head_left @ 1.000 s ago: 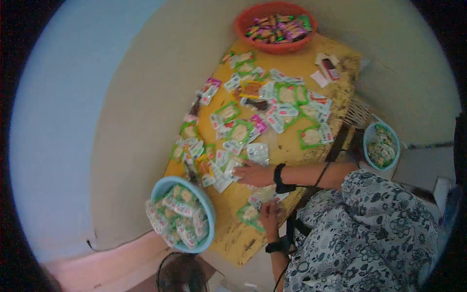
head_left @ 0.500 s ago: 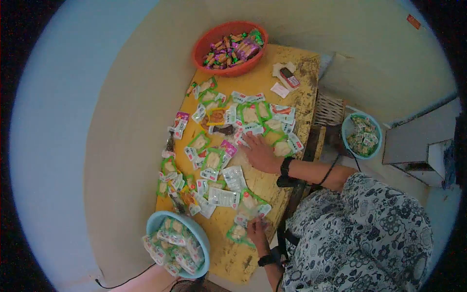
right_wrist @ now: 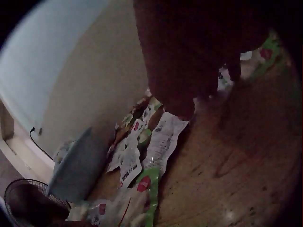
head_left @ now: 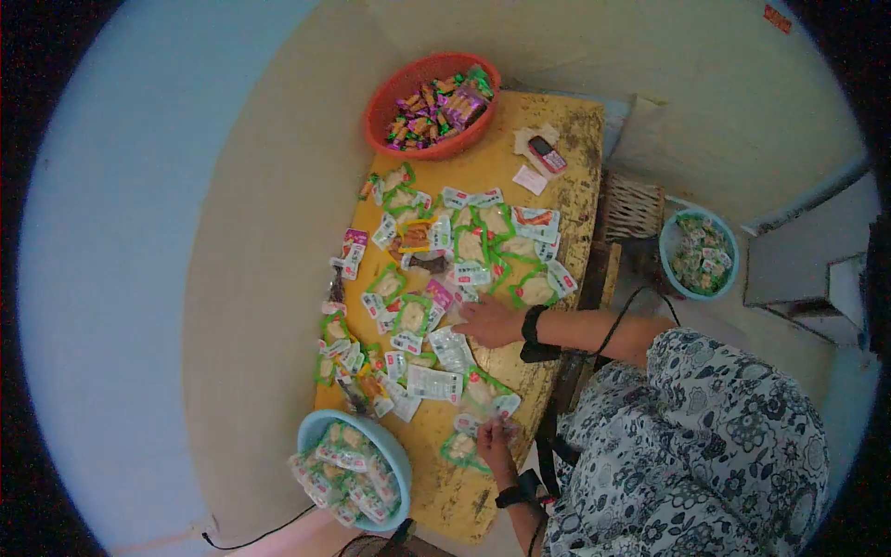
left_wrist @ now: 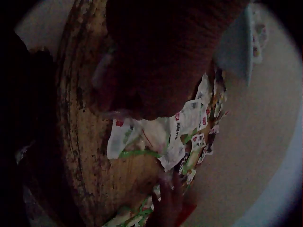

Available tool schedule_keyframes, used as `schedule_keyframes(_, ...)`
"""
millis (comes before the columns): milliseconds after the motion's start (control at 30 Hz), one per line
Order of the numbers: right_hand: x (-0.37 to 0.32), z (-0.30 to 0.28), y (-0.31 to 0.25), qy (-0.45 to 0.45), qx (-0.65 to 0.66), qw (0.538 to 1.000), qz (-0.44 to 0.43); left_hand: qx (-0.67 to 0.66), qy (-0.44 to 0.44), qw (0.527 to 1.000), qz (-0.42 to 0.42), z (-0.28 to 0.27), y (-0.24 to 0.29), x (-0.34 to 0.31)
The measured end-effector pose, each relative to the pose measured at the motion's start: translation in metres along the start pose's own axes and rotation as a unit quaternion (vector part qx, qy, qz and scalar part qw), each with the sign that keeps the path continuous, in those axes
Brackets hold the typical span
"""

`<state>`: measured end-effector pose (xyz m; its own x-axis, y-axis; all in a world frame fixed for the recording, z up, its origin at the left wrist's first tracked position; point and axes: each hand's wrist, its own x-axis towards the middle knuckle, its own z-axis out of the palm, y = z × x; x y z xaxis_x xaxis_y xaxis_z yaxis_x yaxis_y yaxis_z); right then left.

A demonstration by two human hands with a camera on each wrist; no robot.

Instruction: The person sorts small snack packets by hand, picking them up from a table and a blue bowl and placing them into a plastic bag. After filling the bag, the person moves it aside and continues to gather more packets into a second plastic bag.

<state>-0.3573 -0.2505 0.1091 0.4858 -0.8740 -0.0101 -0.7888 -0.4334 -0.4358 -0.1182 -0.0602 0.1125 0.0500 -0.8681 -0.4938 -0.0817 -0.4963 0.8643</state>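
Observation:
My left hand (head_left: 497,447) is at the table's near edge, its fingers bent around a clear plastic bag (head_left: 506,427). A green-edged food packet (head_left: 461,447) lies beside that hand, and another (head_left: 481,390) lies just beyond it. In the left wrist view the back of the left hand (left_wrist: 165,56) hides most of its fingers. My right hand (head_left: 494,322) reaches low over the middle of the table, fingers extended. Its fingertips are right at the end of a white packet (head_left: 452,351), which also shows under the fingers in the right wrist view (right_wrist: 163,142).
Many small food packets (head_left: 413,316) cover the yellow table (head_left: 445,511). A red basket (head_left: 373,121) of wrapped snacks stands at the far end beside a phone (head_left: 548,153). One blue basin (head_left: 401,464) of filled bags sits at the left corner; another (head_left: 733,269) stands right.
The right hand went from the packets near the left hand toward the packets farther up the table, then drew back slightly to the white packet. The left hand stays with the clear bag.

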Motion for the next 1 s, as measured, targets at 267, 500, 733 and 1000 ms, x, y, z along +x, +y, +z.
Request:
schedule_keyframes(267, 0.005, -0.002, 0.051, 0.177, -0.058, 0.981, 0.048, -0.05, -0.004, 0.998, 0.023, -0.006, 0.007, -0.003)
schedule_keyframes(500, -0.007, -0.029, 0.04, 0.04, -0.047, 0.992, 0.106, -0.045, -0.009, 0.999, 0.002, -0.025, -0.029, 0.018)
schedule_keyframes(733, -0.01, 0.001, 0.049, 0.122, -0.156, 0.978, 0.062, 0.003, -0.029, 0.998, 0.053, -0.029, -0.016, 0.013)
schedule_keyframes(1000, 0.004, -0.032, 0.002, 0.041, -0.161, 0.97, 0.18, -0.101, -0.026, 0.994, 0.016, -0.034, -0.051, 0.025)
